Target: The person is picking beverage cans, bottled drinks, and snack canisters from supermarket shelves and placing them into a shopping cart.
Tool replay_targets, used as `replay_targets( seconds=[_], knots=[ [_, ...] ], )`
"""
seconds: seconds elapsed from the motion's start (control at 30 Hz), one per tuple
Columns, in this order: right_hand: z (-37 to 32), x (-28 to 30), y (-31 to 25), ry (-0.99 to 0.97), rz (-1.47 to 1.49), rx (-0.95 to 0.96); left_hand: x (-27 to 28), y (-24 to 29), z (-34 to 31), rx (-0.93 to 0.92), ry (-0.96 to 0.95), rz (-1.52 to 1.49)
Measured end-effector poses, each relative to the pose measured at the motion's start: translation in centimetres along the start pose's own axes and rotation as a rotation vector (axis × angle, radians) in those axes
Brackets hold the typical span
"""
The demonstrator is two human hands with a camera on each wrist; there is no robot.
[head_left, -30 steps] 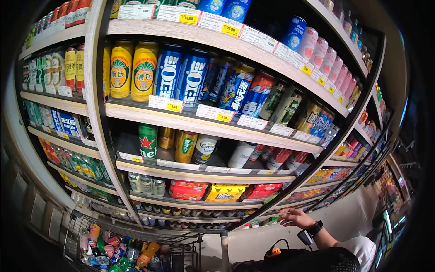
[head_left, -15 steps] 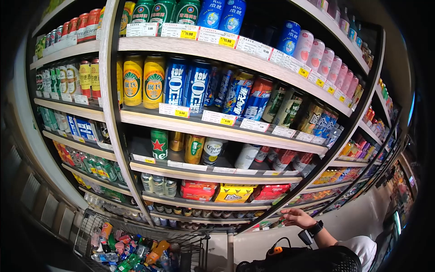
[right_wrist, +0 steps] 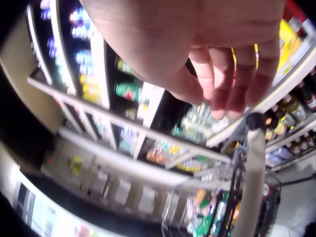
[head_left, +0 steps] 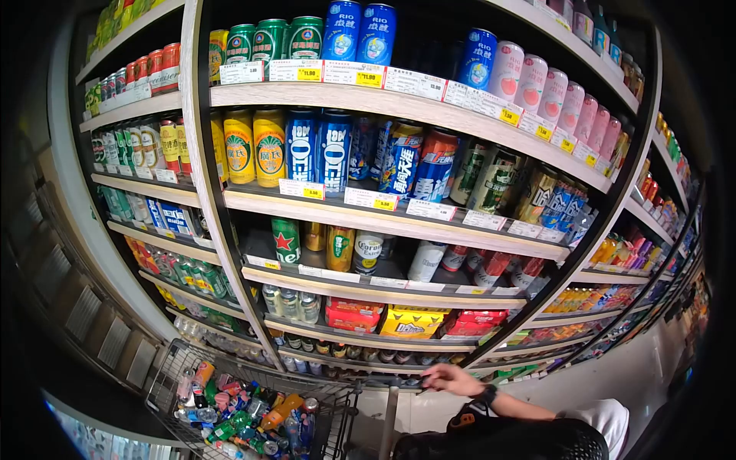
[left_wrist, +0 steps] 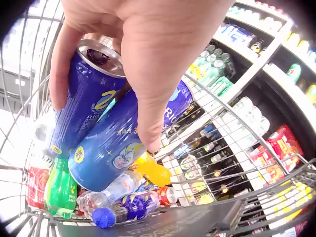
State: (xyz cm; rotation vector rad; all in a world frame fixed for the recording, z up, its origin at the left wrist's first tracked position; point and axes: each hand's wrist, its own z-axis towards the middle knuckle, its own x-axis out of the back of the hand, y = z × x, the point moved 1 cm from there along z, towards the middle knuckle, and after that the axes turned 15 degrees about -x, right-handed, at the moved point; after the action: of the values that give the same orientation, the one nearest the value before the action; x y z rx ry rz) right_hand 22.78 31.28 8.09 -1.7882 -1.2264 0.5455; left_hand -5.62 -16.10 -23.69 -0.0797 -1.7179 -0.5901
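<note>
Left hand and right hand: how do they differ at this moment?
The left hand grips two blue cans; the right hand holds nothing. The left hand is wrapped around them, while the right hand hangs loosely curled. The left hand is over the cart; the right hand is by its handle post. Both are bare.

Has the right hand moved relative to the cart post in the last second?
Yes. In the head view the right hand has shifted left, closer to the cart's upright post.

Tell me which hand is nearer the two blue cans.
Left. The left hand grips both blue cans above the cart; the right hand is by the cart handle, holding nothing.
</note>
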Motion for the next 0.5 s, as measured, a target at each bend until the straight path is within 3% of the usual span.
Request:
replay_targets(
  seconds=[0.03,0.07,0.17,0.2,0.23,0.3,0.37,0.4,0.43,0.5],
  knots=[
    [2.2,-2.0,0.8,-0.124,-0.014,0.126,4.5,2.5,-0.6,0.02,-0.12,-0.046],
    [4.0,-4.9,-0.5,-0.118,-0.276,0.053,3.9,1.9,-0.8,-0.018,-0.055,0.001],
    [9.7,-14.7,-1.7,-0.417,-0.473,0.423,4.1,2.0,-0.6,-0.072,0.026,0.079],
    [11.6,-18.5,-1.2,-0.481,-0.548,0.442,4.2,2.2,-0.8,-0.083,0.117,0.022],
    [13.1,-22.4,-0.7,-0.545,-0.622,0.462,3.3,1.2,-0.4,0.063,0.132,-0.096],
    [13.5,-29.1,-2.3,-0.445,-0.727,0.835,6.0,3.7,-1.5,-0.231,0.29,0.024],
    [13.6,-33.1,-3.5,-0.669,-0.886,0.497,11.0,9.1,-2.0,-0.164,0.083,0.013],
    [14.5,-35.5,-1.4,-0.757,-0.847,0.455,11.3,9.5,-2.8,-0.174,0.125,0.02],
    [15.3,-38.1,0.7,-0.803,-0.878,0.505,11.4,9.6,-3.7,-0.23,0.221,0.054],
    [16.4,-38.9,3.0,-0.702,-1.177,0.776,8.0,8.2,-3.4,-0.308,0.243,0.207]
  ],
)
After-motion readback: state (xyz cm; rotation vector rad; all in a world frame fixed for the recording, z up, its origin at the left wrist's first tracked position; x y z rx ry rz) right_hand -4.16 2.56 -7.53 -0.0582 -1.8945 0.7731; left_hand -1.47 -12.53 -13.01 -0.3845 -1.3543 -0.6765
